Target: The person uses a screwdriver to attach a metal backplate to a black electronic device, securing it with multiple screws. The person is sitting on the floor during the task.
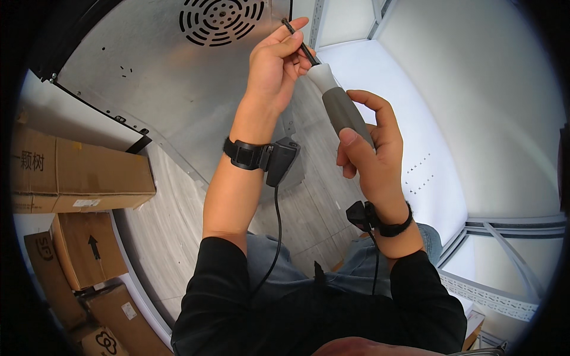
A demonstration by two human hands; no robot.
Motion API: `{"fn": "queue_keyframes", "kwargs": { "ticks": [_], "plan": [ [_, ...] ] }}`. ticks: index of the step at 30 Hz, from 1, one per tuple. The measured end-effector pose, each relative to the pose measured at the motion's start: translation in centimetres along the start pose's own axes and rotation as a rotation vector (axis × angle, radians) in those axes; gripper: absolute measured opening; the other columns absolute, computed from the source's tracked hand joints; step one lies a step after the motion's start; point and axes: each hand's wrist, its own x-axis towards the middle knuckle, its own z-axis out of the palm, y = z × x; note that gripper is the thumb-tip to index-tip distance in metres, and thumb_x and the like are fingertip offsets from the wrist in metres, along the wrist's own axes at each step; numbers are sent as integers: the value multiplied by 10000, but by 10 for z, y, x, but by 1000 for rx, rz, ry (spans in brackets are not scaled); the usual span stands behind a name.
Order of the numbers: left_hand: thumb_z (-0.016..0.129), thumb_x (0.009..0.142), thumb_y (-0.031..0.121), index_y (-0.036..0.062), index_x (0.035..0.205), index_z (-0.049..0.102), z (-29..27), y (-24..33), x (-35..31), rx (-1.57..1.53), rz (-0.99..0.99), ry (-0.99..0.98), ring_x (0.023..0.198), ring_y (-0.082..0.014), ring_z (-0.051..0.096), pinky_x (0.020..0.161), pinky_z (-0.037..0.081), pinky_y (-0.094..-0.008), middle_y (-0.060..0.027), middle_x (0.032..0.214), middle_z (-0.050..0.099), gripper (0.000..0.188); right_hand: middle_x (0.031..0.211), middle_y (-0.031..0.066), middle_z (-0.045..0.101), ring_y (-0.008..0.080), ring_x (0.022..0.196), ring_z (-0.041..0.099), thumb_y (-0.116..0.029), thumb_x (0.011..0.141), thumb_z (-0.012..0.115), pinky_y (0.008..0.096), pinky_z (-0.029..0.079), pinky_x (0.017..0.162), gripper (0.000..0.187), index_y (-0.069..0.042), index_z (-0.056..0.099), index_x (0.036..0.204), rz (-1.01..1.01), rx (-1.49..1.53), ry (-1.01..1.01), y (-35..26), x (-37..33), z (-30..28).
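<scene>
My right hand (380,151) is wrapped round the grey handle of a thick screwdriver (344,110), with the thumb along its side. The tool's dark shaft slants up and left, past the pale collar. My left hand (276,65) has its thumb and fingers closed at this shaft, just below the tip. Whether a small screw is also pinched there I cannot make out. Behind the tip stands a large bare metal panel (172,95) with ring-shaped vent slots (222,15) and a dark frame edge. The tip appears close to the panel's right edge.
Rows of small dark specks, possibly screws, lie on a white surface (439,118) to the right. Cardboard boxes (89,172) are stacked on the left. Metal framing (510,228) stands at the right. Wrist straps with black devices (282,160) trail cables (278,237) toward my lap.
</scene>
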Motion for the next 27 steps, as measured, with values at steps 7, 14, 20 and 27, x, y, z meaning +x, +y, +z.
{"fn": "queue_keyframes", "kwargs": {
  "ticks": [7, 14, 20, 27],
  "plan": [
    [507, 954, 139, -20, 1193, 533, 3, 0, -2, 6, -52, -29, 641, -99, 561, 598, 437, -202, -60, 765, 621, 288, 668, 66, 623, 81, 488, 519, -138, 870, 589, 211, 380, 438, 439, -11, 430, 1259, 33, 36, 16, -3, -1, -9],
    [517, 966, 172, 49, 996, 512, 31, -38, 11, 38, -62, 24, 633, -109, 567, 582, 449, -240, -94, 841, 646, 127, 772, 96, 661, 71, 388, 478, -115, 833, 607, 193, 359, 341, 387, 28, 508, 1179, 96, 11, 13, -23, 22, -78],
    [598, 921, 229, 46, 1029, 502, 89, -101, 8, 173, -51, -50, 635, -142, 605, 590, 469, -259, -121, 872, 668, 233, 681, -2, 577, 41, 419, 459, -272, 800, 700, 179, 350, 374, 374, -16, 600, 1053, 155, -568, -4, -40, 20, -173],
    [574, 933, 213, 53, 992, 604, 126, -196, 3, 432, -363, -261, 670, -127, 613, 613, 465, -247, -73, 807, 672, 173, 764, 33, 633, 75, 587, 553, -158, 834, 674, 195, 449, 527, 249, -21, 626, 1036, 299, -382, 65, -3, -25, -331]
  ]
}}
